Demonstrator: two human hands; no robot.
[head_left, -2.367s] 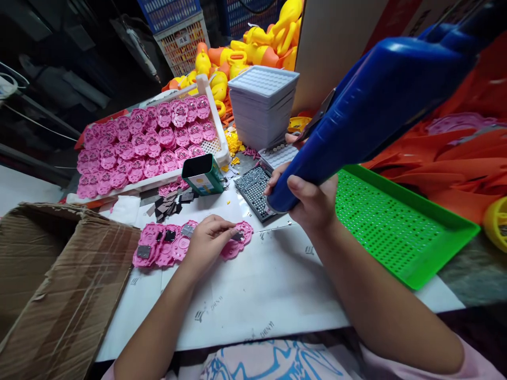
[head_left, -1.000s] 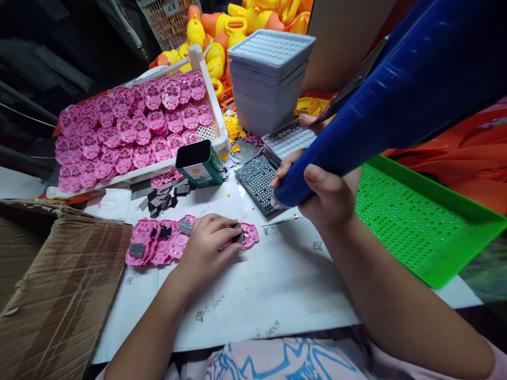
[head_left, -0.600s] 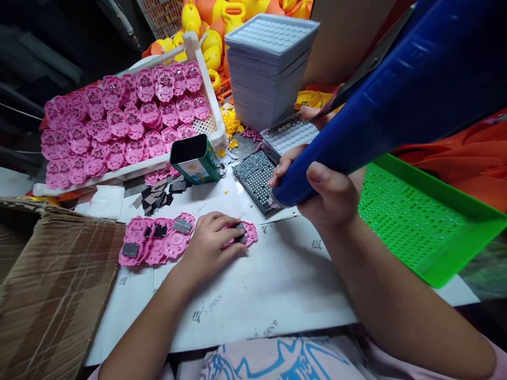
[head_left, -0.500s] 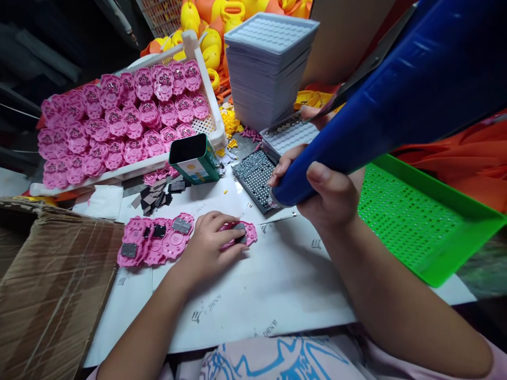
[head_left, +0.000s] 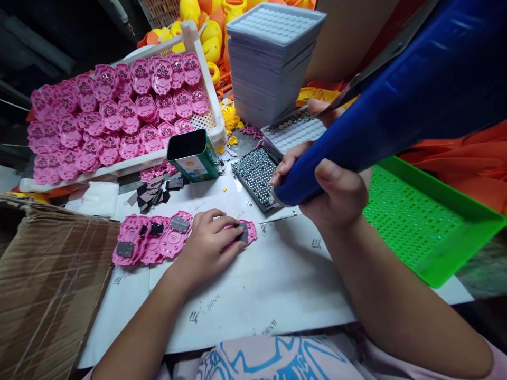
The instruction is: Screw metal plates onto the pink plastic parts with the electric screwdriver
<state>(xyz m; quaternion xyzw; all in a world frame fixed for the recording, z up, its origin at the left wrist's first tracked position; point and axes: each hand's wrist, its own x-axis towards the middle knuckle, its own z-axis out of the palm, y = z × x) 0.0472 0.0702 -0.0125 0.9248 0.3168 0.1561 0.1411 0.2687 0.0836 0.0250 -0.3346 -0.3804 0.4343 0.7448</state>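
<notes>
My left hand rests on a pink plastic piece with a dark grey pad on it, fingers bent over it and holding it against the table. My palm covers part of this piece. A large blue electric screwdriver fills the upper right, and my right hand is wrapped around its lower end. That end is over the edge of a black perforated tray with small screws. More pink pieces with dark pads lie overlapping to the left of my left hand.
A white crate of pink parts stands at the back left, behind a green tin and loose dark pads. White trays are stacked behind. A green basket sits right, a cardboard box left.
The view has shifted slightly. Both hands keep their grips, with the left on the pink piece and the right around the screwdriver; the screwdriver's lower end stays near the screw tray.
</notes>
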